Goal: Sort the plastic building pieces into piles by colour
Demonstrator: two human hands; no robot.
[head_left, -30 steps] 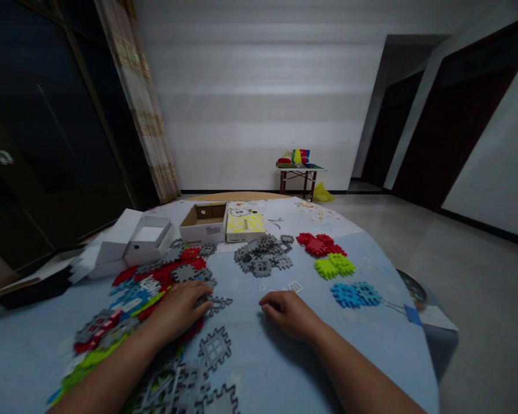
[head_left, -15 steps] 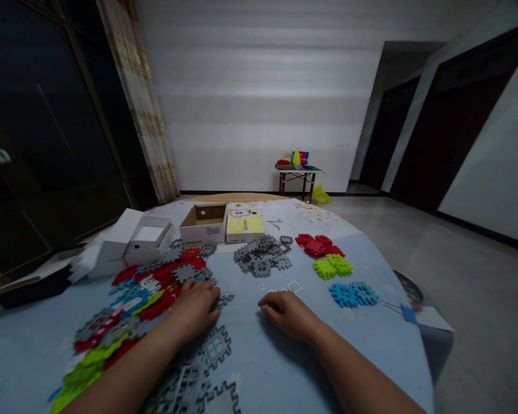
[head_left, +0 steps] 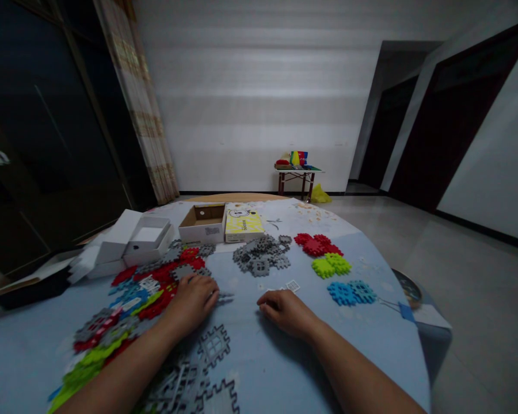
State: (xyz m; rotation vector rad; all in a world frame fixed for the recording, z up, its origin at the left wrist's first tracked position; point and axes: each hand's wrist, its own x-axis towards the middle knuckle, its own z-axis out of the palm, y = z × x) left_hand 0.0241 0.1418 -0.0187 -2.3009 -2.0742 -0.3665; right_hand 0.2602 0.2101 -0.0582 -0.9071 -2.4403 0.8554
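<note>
My left hand is closed at the right edge of a mixed pile of toothed plastic building pieces. A grey building piece, blurred, sticks out past its thumb, and the fingers hide the rest. My right hand rests on the cloth with its fingers curled in, and nothing shows in them. Just beyond it lies a small white window-like piece. Grey pieces are heaped farther ahead. Sorted red, lime green and blue pieces lie to the right.
At the back stand an open box and a yellow-and-white lid. White boxes are on the left. Larger grey window panels lie by my left forearm. The table's rounded edge runs along the right, with a stool beside it.
My left hand has turned and drawn its fingers in, and the grey piece beside its thumb has shifted and blurred. The right hand stays in place.
</note>
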